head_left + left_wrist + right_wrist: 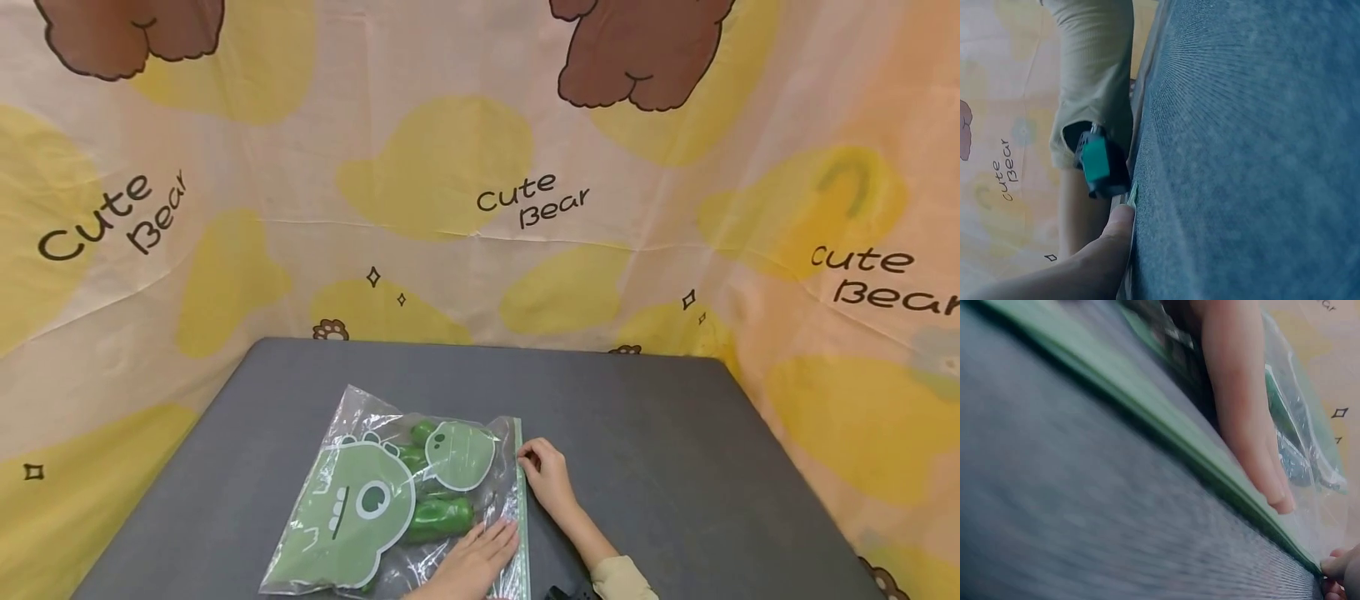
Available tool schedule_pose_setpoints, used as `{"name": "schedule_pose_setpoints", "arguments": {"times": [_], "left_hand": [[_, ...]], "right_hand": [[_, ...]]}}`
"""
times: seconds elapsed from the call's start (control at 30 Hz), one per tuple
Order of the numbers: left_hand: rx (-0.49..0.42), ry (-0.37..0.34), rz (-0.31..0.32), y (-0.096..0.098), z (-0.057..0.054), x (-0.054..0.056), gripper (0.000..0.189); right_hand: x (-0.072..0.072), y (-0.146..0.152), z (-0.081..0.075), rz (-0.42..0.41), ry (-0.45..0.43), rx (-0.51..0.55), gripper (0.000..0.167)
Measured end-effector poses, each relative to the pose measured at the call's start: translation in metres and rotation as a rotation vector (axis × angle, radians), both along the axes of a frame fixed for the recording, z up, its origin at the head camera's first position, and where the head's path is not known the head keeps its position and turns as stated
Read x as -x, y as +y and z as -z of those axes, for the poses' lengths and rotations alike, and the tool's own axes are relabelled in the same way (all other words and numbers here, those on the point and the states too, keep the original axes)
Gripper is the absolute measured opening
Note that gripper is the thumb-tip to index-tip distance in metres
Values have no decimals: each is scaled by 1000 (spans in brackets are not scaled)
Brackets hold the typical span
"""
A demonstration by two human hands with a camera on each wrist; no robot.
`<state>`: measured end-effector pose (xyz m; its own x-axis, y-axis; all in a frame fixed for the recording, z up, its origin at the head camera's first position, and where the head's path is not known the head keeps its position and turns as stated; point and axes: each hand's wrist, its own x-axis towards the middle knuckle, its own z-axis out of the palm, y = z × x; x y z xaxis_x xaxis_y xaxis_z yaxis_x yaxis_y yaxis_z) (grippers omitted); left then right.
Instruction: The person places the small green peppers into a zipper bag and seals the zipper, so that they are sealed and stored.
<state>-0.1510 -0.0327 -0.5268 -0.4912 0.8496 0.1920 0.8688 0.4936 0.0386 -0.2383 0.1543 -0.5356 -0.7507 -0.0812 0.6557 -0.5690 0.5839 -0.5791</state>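
A clear zip bag point(360, 406) with a printed green cartoon creature lies on the table, its green closure strip point(522, 500) facing right. Several glossy green things point(442, 518) show through the plastic; their kind is unclear. My left hand point(476, 562) rests on the bag beside the strip with fingers extended, and its thumb point(1116, 228) is at the strip in the left wrist view. At the strip's far part, my right hand point(550, 479) pinches the edge between thumb and curled fingers. The right wrist view shows those fingertips point(1335, 569) at the strip's end.
The dark grey table point(637, 433) reaches back to a printed cloth point(480, 275) that hangs behind and along both sides. A black and teal device point(1096, 161) sits at the right wrist, by the sleeve point(1094, 62).
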Motion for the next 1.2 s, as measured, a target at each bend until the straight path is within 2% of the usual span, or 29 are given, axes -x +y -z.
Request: {"name": "schedule_pose_setpoints", "arguments": {"times": [0.2,0.57,0.77,0.87,0.93,1.03,1.07,1.13,1.2], "left_hand": [[-48,-147,-5,-1,-2,-2,76],[-106,-316,-63,-4,1,-4,78],[-155,-327,-76,-4,3,-5,75],[-168,-301,-66,-3,6,-7,71],[-148,-246,-62,-1,7,-6,68],[-85,-128,-40,4,0,-1,62],[-72,-128,-19,5,-5,2,62],[-73,-193,24,6,-19,9,66],[-116,-259,66,7,-36,18,75]], "right_hand": [[12,0,-1,11,-11,0,18],[26,-1,1,41,-43,42,16],[34,-4,2,79,-71,61,14],[34,-3,4,100,-86,60,15],[36,0,3,96,-85,34,15],[43,7,-6,56,-84,-51,14],[44,11,-11,34,-93,-86,13],[48,18,-24,-14,-113,-163,9],[49,24,-37,-49,-137,-231,9]]}}
